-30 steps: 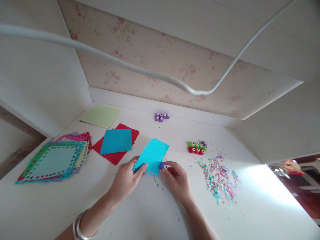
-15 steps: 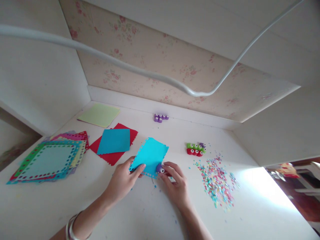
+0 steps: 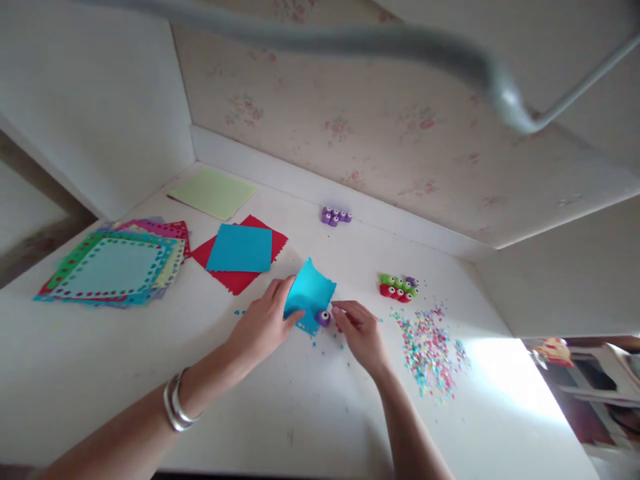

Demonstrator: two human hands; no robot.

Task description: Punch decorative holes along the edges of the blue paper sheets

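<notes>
My left hand pinches a sheet of bright blue paper by its left side, thumb on top. The sheet is bent and tilted above the table, with small holes punched along its lower edge. A small purple craft punch with a white, eye-like button sits at the paper's lower right edge. My right hand is at the punch's right side, fingers curled and fingertips against it; the exact contact is hard to see. Blue paper bits lie on the table below.
At left lies a pile of hole-bordered coloured sheets. Blue paper rests on red paper, near pale green sheets. Purple punches stand by the wall, green and red punches at right, beside scattered confetti.
The camera view has shifted, so the table contents appear higher. The blue sheet now bends more steeply, and my right fingers sit more to the side of the punch.
</notes>
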